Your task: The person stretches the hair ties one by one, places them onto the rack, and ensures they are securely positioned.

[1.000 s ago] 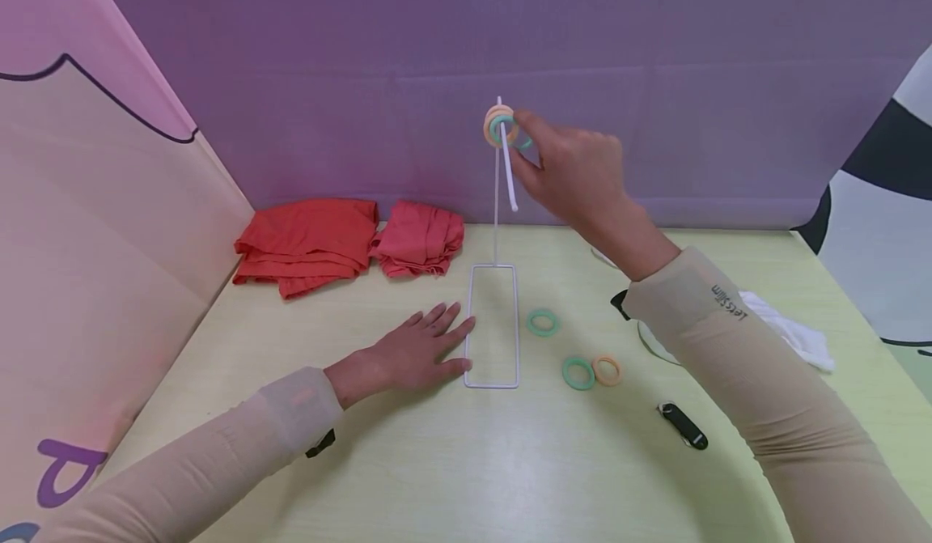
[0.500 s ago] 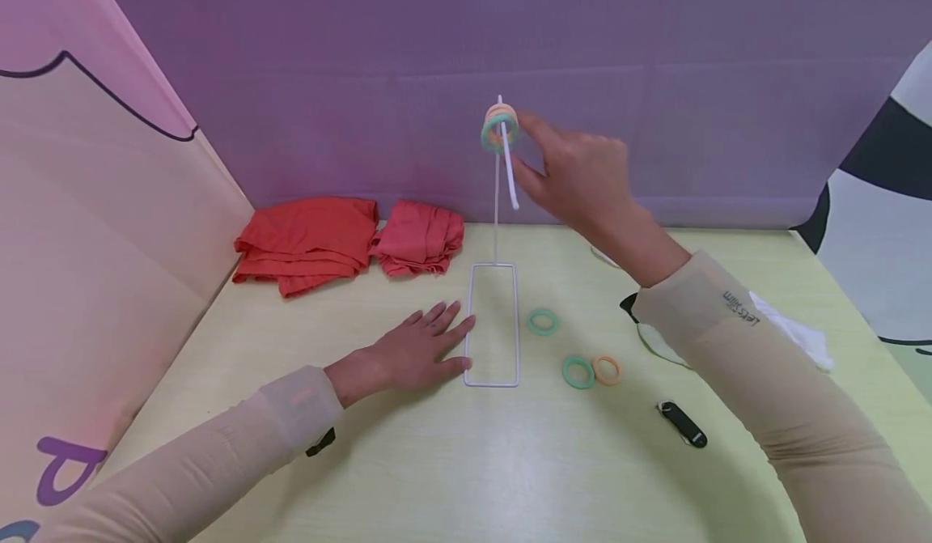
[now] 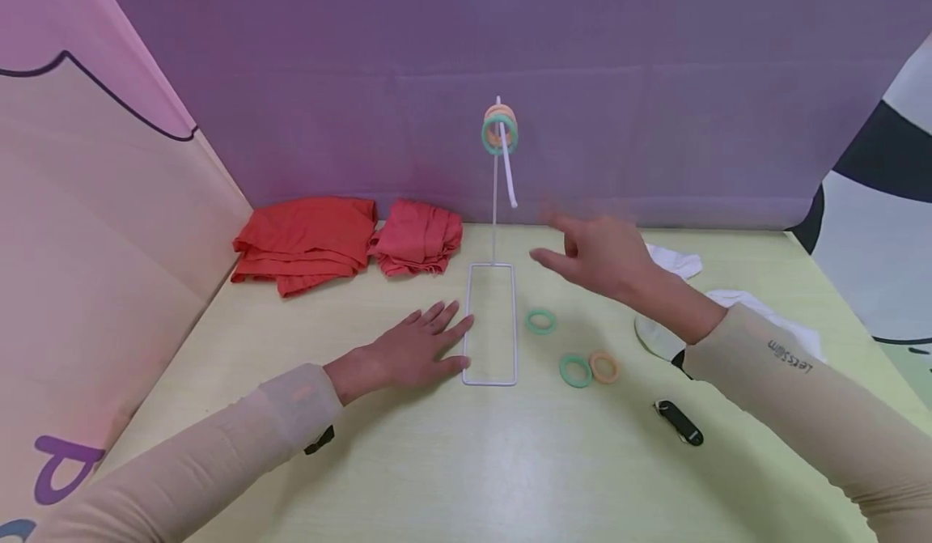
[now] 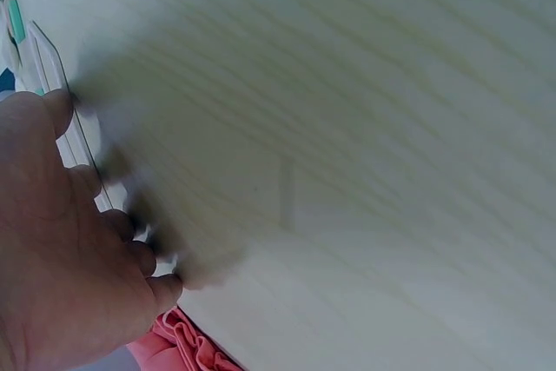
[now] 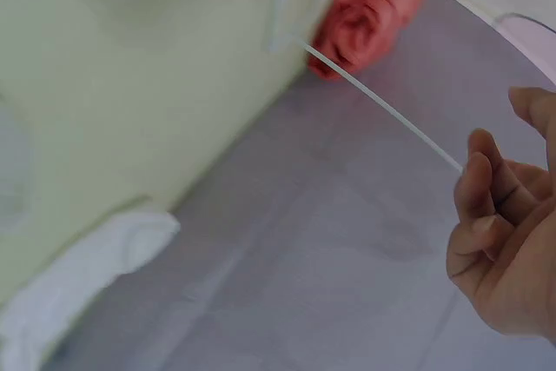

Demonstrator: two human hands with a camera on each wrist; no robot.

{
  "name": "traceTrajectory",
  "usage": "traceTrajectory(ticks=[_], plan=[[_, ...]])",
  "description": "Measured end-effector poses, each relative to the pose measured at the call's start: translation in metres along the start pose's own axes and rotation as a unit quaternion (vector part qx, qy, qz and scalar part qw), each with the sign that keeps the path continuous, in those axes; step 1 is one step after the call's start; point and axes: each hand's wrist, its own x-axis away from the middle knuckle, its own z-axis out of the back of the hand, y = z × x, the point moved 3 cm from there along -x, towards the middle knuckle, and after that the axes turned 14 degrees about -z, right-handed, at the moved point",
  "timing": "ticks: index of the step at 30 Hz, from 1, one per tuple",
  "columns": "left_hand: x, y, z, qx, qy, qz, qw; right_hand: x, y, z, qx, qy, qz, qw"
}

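A thin white wire stand [image 3: 495, 211] rises from a rectangular wire base on the table. On its forward-slanting arm hang a green ring [image 3: 495, 151] in front and peach rings [image 3: 499, 109] behind it. My left hand [image 3: 415, 351] lies flat with fingers spread, thumb and index fingertips on the base's left side. To the right of the stand, below its arm tip, my right hand [image 3: 607, 256] is in the air, holding nothing, its index finger blurred. Right of the base lie a green ring [image 3: 540, 332], another green ring [image 3: 575, 385] and a peach ring [image 3: 604, 381], these two side by side.
Folded red cloth [image 3: 306, 239] and a pinkish-red cloth [image 3: 418, 239] lie at the back left. White cloth items [image 3: 772, 316] are partly behind my right forearm. A small black tool [image 3: 679, 423] lies at the front right. A purple curtain [image 3: 328, 122] stands behind the table.
My right hand has let go of the green ring, which now hangs on the stand's arm, and has moved down and to the right. The left hand has not moved.
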Motion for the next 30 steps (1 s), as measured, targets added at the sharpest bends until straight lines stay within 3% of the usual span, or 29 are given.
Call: traceTrajectory(ticks=[3, 5, 12, 17, 30], plan=[[0.000, -0.002, -0.001, 0.002, 0.000, -0.001, 1.0000, 0.013, 0.009, -0.018, 0.018, -0.110, -0.020, 0.9935], [-0.001, -0.002, -0.001, 0.004, 0.000, -0.001, 1.0000, 0.021, 0.015, -0.028, 0.029, -0.161, -0.020, 0.9863], [-0.001, -0.001, -0.001, 0.007, -0.005, 0.005, 1.0000, 0.039, 0.029, -0.061, 0.062, -0.253, -0.015, 0.9652], [-0.001, 0.000, 0.000, 0.005, -0.008, 0.008, 0.9999, 0.044, 0.033, -0.076, 0.077, -0.276, -0.022, 0.9579], [0.000, 0.000, 0.000, 0.005, -0.004, 0.005, 1.0000, 0.041, 0.036, -0.093, 0.068, -0.267, -0.030, 0.9609]])
